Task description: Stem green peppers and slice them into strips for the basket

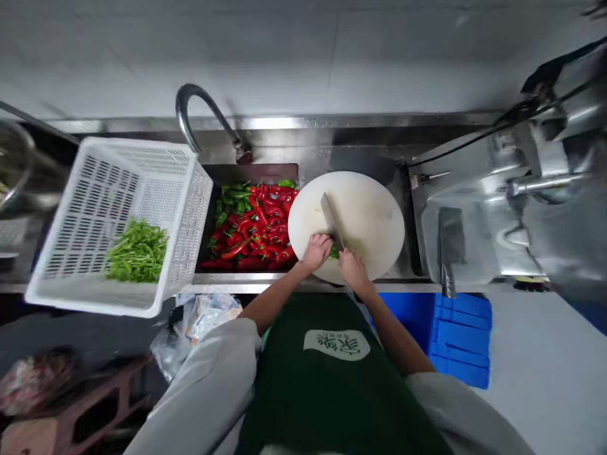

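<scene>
On a round white cutting board (370,221), my right hand (353,268) is closed around the handle of a cleaver (331,215). Its broad blade points away from me and a little left. My left hand (317,251) lies just left of the blade with its fingers curled down on a green vegetable (334,252). Only a small bit of that vegetable shows between the hand and the cleaver, so its exact kind is unclear. Left of the board, a steel sink (251,172) holds many red peppers (260,221) and some green peppers (234,199).
A white plastic basket (190,253) with a heap of cut greens (137,251) stands left of the sink, below a curved faucet (203,95). At right, a second cleaver (450,240) lies on a steel machine (484,215). A blue crate (459,341) sits below the counter.
</scene>
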Action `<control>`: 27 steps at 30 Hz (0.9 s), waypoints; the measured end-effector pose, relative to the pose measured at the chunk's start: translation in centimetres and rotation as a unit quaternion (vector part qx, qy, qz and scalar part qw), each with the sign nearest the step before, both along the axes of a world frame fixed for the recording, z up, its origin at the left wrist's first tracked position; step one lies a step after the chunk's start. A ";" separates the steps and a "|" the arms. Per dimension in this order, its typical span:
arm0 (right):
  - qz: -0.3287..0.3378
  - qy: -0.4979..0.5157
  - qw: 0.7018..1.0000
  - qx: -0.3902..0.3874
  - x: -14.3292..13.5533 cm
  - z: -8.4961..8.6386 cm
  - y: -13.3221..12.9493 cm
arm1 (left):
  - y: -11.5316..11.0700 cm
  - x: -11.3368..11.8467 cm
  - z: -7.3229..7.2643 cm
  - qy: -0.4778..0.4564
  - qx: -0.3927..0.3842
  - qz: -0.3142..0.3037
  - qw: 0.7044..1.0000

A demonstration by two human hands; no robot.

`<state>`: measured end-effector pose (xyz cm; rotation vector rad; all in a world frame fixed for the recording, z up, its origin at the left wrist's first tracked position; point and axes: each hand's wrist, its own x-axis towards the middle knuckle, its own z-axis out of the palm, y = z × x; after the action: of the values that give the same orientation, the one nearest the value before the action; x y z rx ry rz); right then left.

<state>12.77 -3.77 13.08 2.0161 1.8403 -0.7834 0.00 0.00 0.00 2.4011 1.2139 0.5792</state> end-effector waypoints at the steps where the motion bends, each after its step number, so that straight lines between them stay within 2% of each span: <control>1: -0.008 -0.004 1.000 -0.006 0.6 0.5 -0.6 | 0.0 0.0 0.0 0.002 0.000 -0.001 1.000; 5: -0.024 -0.017 0.999 -0.033 2.0 1.7 -3.7 | 0.1 0.1 0.0 0.008 -0.002 -0.006 1.000; 8: -0.021 -0.020 0.998 -0.054 1.7 1.2 -5.4 | 0.1 0.1 0.1 0.009 -0.006 -0.005 1.000; 10: -0.024 -0.015 0.998 -0.053 0.9 0.5 -4.9 | 0.1 0.0 0.2 0.004 -0.007 0.000 1.000; 13: -0.035 -0.001 0.999 -0.023 -0.2 -0.4 -2.2 | 0.3 -0.2 0.2 -0.011 -0.005 -0.001 1.000; 15: -0.038 0.004 0.999 -0.009 -0.4 -0.4 -0.6 | 0.3 -0.3 0.2 -0.024 -0.001 -0.002 1.000; 17: -0.038 0.000 0.999 -0.010 -0.1 0.1 -0.2 | 0.4 -0.3 0.1 -0.034 0.003 0.003 0.999; 19: -0.035 -0.011 0.999 -0.016 0.4 0.9 -1.0 | 0.3 -0.2 0.0 -0.040 0.005 0.007 0.999; 23: -0.028 -0.021 0.999 -0.035 1.4 2.3 -4.5 | 0.2 -0.1 0.0 -0.036 0.005 0.011 0.999; 25: -0.024 -0.014 0.998 -0.053 1.5 2.3 -5.5 | 0.1 0.0 -0.1 -0.031 0.001 0.012 0.999; 27: -0.027 -0.007 0.997 -0.065 1.2 1.7 -5.5 | 0.2 0.1 -0.1 -0.028 -0.003 0.012 1.000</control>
<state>13.94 -9.24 14.82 1.9916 1.6877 -0.8790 0.05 0.16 -0.13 2.3521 1.2193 0.6454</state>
